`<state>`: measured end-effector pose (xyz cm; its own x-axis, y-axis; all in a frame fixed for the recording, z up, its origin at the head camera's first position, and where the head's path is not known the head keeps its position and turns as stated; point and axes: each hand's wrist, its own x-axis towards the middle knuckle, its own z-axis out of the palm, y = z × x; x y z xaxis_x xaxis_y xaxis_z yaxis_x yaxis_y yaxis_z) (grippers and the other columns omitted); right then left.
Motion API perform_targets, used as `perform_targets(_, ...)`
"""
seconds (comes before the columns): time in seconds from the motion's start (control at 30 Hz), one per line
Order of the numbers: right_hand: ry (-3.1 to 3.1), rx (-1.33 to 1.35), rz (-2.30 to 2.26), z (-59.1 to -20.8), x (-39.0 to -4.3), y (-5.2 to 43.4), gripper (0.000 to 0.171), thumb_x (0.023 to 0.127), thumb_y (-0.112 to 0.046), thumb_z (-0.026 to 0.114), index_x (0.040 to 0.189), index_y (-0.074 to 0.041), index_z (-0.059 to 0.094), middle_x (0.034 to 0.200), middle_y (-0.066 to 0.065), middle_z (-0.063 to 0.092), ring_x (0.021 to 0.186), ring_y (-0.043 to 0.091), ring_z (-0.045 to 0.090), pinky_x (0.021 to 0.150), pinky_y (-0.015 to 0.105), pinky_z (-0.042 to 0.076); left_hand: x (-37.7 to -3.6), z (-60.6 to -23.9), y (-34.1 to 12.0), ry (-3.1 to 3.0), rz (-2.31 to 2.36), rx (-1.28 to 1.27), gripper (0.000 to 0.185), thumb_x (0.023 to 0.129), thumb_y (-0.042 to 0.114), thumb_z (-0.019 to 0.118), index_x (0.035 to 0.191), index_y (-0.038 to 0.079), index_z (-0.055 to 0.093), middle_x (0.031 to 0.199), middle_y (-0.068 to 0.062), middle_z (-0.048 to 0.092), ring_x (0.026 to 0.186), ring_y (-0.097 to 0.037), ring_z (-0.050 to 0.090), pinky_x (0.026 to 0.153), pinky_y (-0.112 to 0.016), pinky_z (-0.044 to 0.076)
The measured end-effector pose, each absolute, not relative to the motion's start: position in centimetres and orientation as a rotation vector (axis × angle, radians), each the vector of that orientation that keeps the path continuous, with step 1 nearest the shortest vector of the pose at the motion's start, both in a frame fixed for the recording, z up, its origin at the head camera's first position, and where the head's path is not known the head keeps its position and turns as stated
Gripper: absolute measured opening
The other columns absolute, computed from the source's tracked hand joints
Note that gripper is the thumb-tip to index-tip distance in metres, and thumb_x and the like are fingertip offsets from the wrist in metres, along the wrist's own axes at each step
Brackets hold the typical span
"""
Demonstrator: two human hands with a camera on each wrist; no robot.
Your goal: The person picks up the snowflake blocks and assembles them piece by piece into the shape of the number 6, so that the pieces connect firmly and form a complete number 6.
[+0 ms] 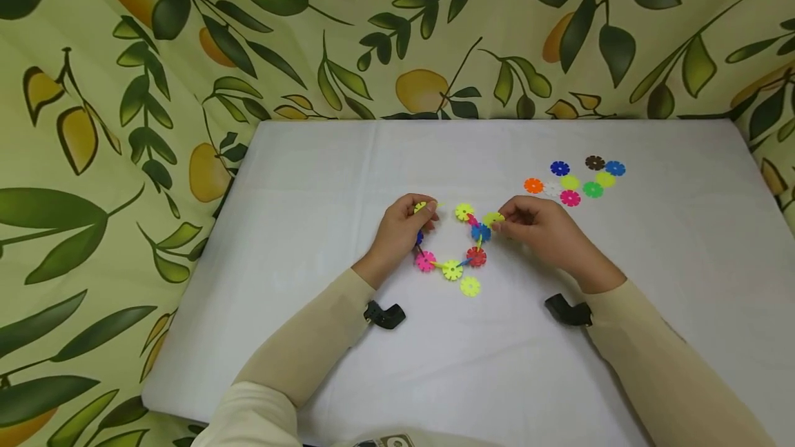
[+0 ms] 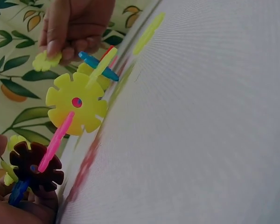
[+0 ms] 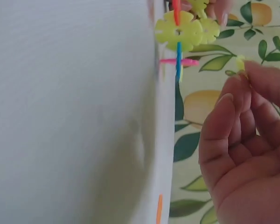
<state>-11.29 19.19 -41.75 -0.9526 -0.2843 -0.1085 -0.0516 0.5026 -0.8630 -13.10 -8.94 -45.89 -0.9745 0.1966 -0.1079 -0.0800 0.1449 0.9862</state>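
Observation:
A chain of slotted plastic snowflake discs (image 1: 425, 261) in yellow, pink, blue, red and brown curves in an open loop over the white table. My left hand (image 1: 404, 223) pinches its left end, by yellow discs; the brown disc (image 2: 36, 165) and a dark blue disc (image 2: 19, 191) sit close to those fingers. Between thumb and fingertips, my right hand (image 1: 543, 226) pinches a single yellow disc (image 2: 46, 61). This disc is near the chain's right end, where another yellow disc (image 1: 464, 212) joins a pink one. In the right wrist view the right fingers mostly hide the held disc.
One loose yellow disc (image 1: 470, 286) lies just below the chain. Several loose discs, among them an orange disc (image 1: 533, 185) and a green disc (image 1: 593, 190), lie at the back right. A leaf-patterned cloth (image 1: 422, 88) hangs behind the white table (image 1: 310, 171).

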Motion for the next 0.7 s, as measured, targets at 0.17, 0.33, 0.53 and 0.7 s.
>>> perform_targets(0.17,2.393,-0.177,-1.516,-41.4,-12.8,17.3,0.021,0.108,-0.019,0.073,0.116,0.0,0.075,0.105,0.014,0.074,0.092,0.031,0.068,0.08,0.029,0.06,-12.9,-45.9,-8.9,2.2,1.943,0.118,0.024,0.113,0.026,0.064,0.126,0.008,0.073,0.101,-0.008,0.074,0.089,-0.024,0.067,0.068,-0.029,0.047)
perform_targets(0.33,2.274,-0.116,-1.625,-41.5,-14.1,15.6,0.025,0.108,-0.02,0.074,0.113,0.004,0.071,0.107,0.017,0.076,0.091,0.026,0.07,0.081,0.026,0.06,-12.9,-45.9,-8.8,2.168,2.0,0.159,0.023,0.114,0.021,0.062,0.128,0.006,0.073,0.102,-0.012,0.074,0.087,-0.024,0.066,0.077,-0.029,0.052)
perform_targets(0.53,2.224,-0.102,-1.68,-41.5,-14.8,14.5,0.024,0.111,-0.017,0.068,0.115,0.006,0.072,0.105,0.019,0.076,0.084,0.025,0.069,0.078,0.027,0.061,-13.1,-46.1,-9.0,2.143,2.042,0.218,0.024,0.114,0.02,0.062,0.129,0.004,0.072,0.104,-0.015,0.074,0.088,-0.024,0.066,0.068,-0.027,0.051)
perform_targets(0.7,2.205,-0.123,-1.673,-42.0,-15.2,14.4,0.024,0.111,-0.018,0.069,0.116,0.005,0.072,0.104,0.018,0.076,0.083,0.026,0.069,0.077,0.028,0.06,-13.2,-46.2,-9.2,2.143,2.055,0.242,0.025,0.113,0.021,0.064,0.129,0.004,0.073,0.104,-0.016,0.074,0.085,-0.022,0.064,0.064,-0.026,0.047)
